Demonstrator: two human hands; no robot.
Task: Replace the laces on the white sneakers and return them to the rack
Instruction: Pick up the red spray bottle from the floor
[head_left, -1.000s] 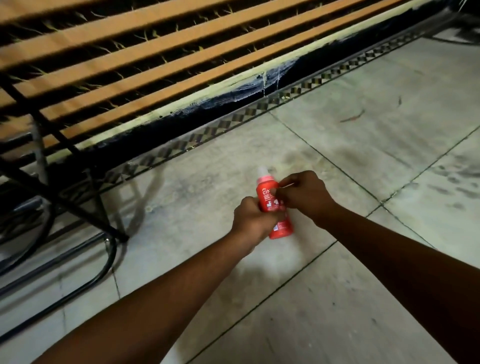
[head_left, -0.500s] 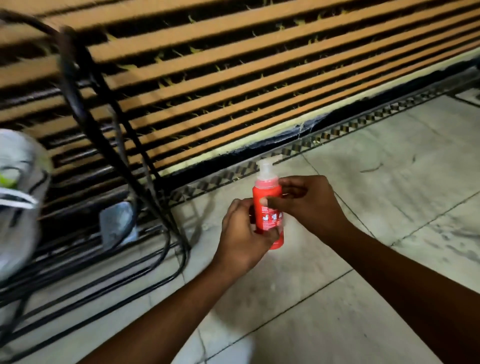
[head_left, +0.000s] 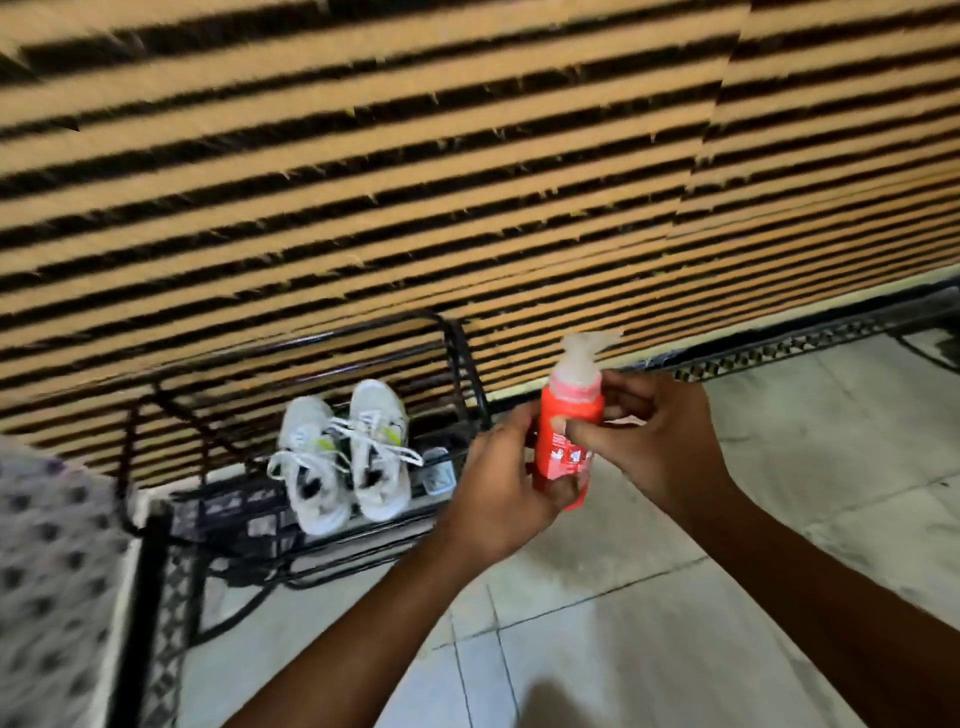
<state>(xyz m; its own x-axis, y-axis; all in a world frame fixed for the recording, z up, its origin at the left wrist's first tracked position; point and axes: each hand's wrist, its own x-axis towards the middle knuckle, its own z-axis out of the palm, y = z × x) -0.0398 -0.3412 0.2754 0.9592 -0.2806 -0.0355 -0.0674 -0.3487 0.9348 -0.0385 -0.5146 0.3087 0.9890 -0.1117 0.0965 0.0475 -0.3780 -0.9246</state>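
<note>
The grip is two-handed and clamped on a red pump bottle (head_left: 569, 441). The left hand (head_left: 498, 488) curls round its lower body, and the right hand (head_left: 660, 447) pinches it higher up, thumb across the label and fingers behind, just under the pale pump head. The bottle stands upright between them, held above the tiled floor (head_left: 727, 571). Its label is too blurred to read.

Just left of the left hand, the white sneakers (head_left: 343, 452) sit side by side on a black metal rack (head_left: 460, 358), toes toward the slatted bamboo screen (head_left: 467, 182) behind it. Their laces (head_left: 387, 441) are threaded but lie loose and splayed. A dotted cloth (head_left: 47, 571) fills the lower left corner.

Neither hand touches the shoes, so the lacing step does not look to be in hand. This reads as a side step with the bottle, and whether the laces are the old or the new ones cannot be told. The next move probably calls for setting the bottle down somewhere stable to free both hands, then reaching left to the pair.
</note>
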